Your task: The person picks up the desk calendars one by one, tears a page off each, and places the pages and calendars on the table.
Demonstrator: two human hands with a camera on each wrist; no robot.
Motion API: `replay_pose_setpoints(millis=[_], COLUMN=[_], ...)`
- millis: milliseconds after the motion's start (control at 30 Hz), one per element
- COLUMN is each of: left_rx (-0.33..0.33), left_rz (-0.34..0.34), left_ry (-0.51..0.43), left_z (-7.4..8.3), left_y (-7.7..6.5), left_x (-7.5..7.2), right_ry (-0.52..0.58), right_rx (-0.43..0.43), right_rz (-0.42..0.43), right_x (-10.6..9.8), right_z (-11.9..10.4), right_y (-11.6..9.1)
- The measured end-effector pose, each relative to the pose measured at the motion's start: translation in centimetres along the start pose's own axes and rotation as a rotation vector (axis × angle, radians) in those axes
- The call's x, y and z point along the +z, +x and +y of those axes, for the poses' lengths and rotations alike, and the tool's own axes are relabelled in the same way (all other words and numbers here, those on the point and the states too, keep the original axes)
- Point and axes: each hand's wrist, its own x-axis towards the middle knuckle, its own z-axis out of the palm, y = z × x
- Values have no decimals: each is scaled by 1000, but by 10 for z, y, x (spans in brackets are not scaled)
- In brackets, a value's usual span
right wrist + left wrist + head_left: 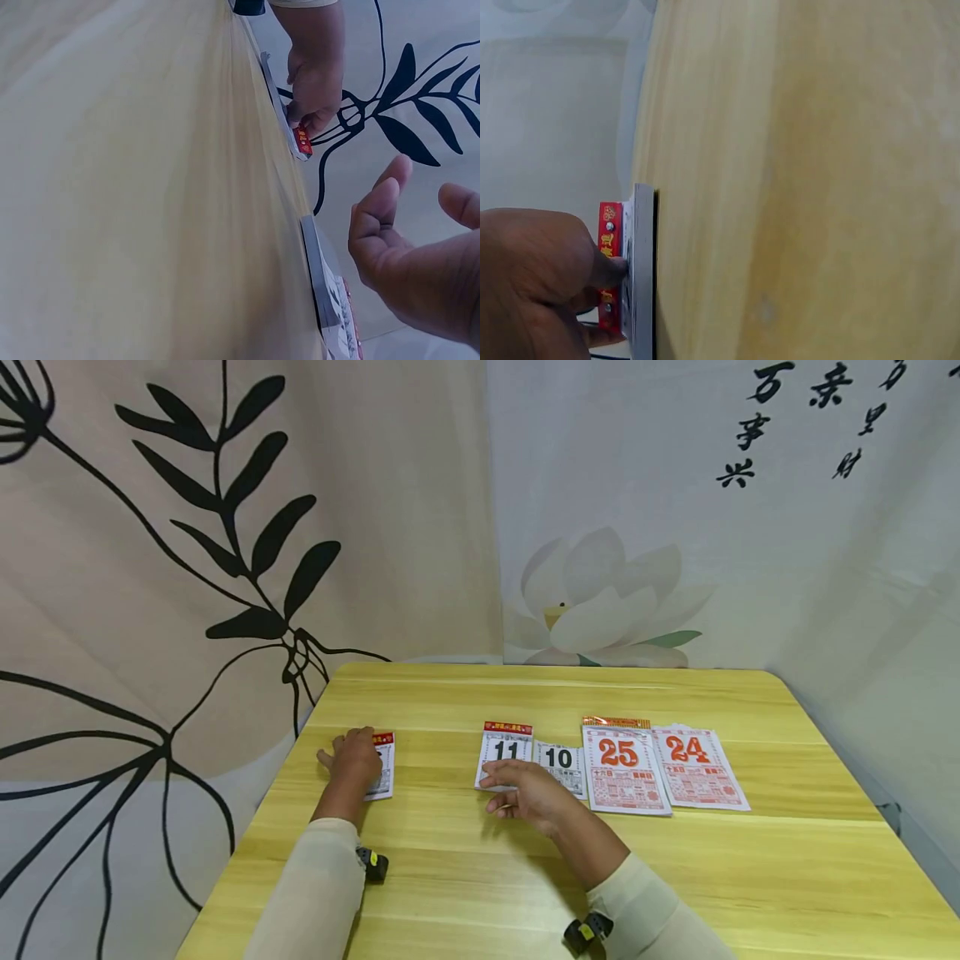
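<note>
Toward the table's left side, my left hand [354, 767] covers part of a small tear-off calendar [381, 768] with a red header. In the left wrist view a fingertip touches the page just in front of the red header [609, 225], and most of its number is hidden. My right hand [528, 792] is held above the front of the calendar showing 11 [504, 745], its fingers loosely bent and nothing between them. The right wrist view shows this right hand [420, 262] apart from the table, with the thumb away from the fingers.
A loose-looking page marked 10 [558, 762] lies beside the 11 calendar. Farther right is a larger calendar showing 25 [626, 768], with a sheet marked 24 [697, 764] next to it. The wooden table [465, 877] ends at a patterned cloth backdrop [420, 510].
</note>
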Motion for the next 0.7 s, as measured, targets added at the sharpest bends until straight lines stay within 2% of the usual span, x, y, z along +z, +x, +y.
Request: replay_pose_setpoints(millis=[233, 433, 567, 700], left_rx=[-14, 14, 59, 110], left_rz=[52, 123, 156, 139], left_ry=[-67, -134, -241, -360], left_z=[5, 12, 17, 25], left_y=[-2, -3, -5, -8], left_x=[-1, -2, -6, -11], right_ry=[-4, 1, -3, -8], right_rx=[-2, 3, -2, 1], right_rz=[-12, 1, 0, 0], right_x=[-2, -3, -4, -5], right_z=[-1, -2, -1, 0], right_y=[0, 0, 1, 1])
